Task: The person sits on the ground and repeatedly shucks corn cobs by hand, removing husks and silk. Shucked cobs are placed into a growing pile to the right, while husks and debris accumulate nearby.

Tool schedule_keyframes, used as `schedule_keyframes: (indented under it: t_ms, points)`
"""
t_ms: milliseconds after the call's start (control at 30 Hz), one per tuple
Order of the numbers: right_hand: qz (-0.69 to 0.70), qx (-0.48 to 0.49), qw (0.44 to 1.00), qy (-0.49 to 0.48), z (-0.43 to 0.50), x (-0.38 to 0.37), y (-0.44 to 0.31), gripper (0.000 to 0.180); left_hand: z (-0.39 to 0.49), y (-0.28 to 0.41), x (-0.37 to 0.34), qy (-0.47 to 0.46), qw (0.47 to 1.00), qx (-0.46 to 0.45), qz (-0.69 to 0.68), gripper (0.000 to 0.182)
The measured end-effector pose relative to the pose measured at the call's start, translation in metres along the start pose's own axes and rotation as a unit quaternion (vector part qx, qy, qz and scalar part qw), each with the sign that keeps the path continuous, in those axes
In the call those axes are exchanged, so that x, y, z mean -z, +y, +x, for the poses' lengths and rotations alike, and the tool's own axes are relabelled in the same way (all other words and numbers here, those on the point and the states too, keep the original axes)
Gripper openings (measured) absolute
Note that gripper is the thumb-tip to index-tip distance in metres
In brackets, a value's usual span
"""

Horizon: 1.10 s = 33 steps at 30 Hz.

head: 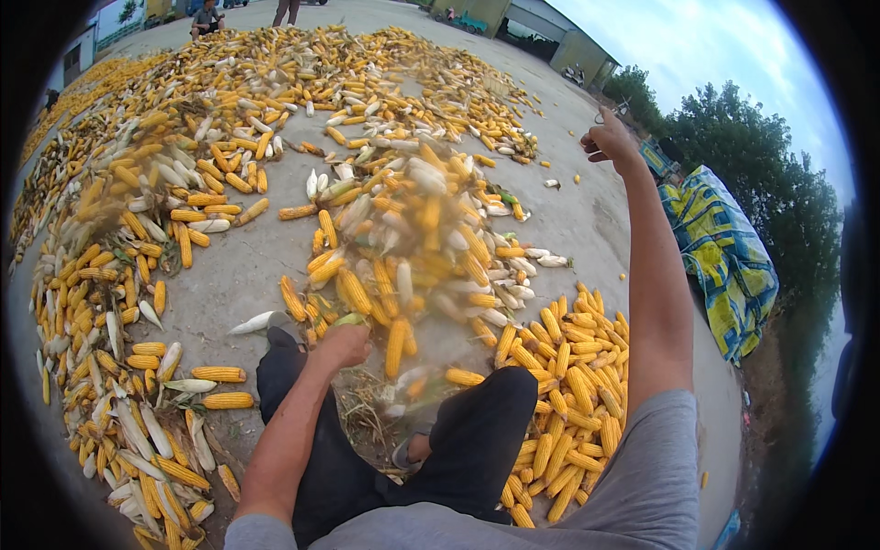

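My left hand (346, 344) is curled into a fist above my left knee. A pale green corn husk (353, 319) shows at the fist's upper edge, apparently gripped; the rest of it is hidden by the hand. Beyond the fist lies a heap of yellow corn cobs (354, 290), some bare and some in pale husks, partly blurred. Raised high on the right, my right hand (610, 143) has its index finger stretched out and the other fingers bent. No cob is visible in it. Beside my right leg is a pile of husked corn cobs (567, 405).
Mixed cobs and husks (130, 275) spread along the left and far side of the concrete ground (254, 261). Dry stalks (364, 412) lie between my feet. To the right stands a load under a yellow-and-blue patterned cover (722, 254). A seated person (207, 19) and a standing person's legs (287, 10) are far off.
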State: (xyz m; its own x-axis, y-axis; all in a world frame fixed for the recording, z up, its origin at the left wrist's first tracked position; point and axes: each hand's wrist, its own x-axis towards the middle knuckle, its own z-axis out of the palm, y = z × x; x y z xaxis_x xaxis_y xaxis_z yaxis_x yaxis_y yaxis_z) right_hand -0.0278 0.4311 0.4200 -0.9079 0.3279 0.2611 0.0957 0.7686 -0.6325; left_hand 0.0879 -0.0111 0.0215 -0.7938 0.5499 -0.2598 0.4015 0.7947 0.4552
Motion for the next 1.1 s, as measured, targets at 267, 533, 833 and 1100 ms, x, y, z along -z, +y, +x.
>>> schedule_keyframes:
  t_ms: [267,533,833,1100]
  points:
    - [-0.019,-0.042,0.999,-0.021,-0.012,-0.041,0.047,0.081,0.003,-0.002,-0.005,0.021,1.000,-0.002,-0.001,0.034]
    - [-0.018,-0.015,1.000,-0.014,-0.004,-0.028,0.020,0.081,0.012,-0.012,-0.019,0.058,0.998,-0.010,-0.017,0.025]
    - [-0.023,0.035,0.999,0.015,0.001,0.018,-0.030,0.075,0.006,-0.008,-0.009,0.032,0.999,-0.015,-0.002,0.024]
    - [-0.036,-0.065,0.988,-0.135,-0.071,-0.084,0.097,0.075,-0.003,0.000,0.002,0.031,0.999,-0.015,-0.012,0.032]
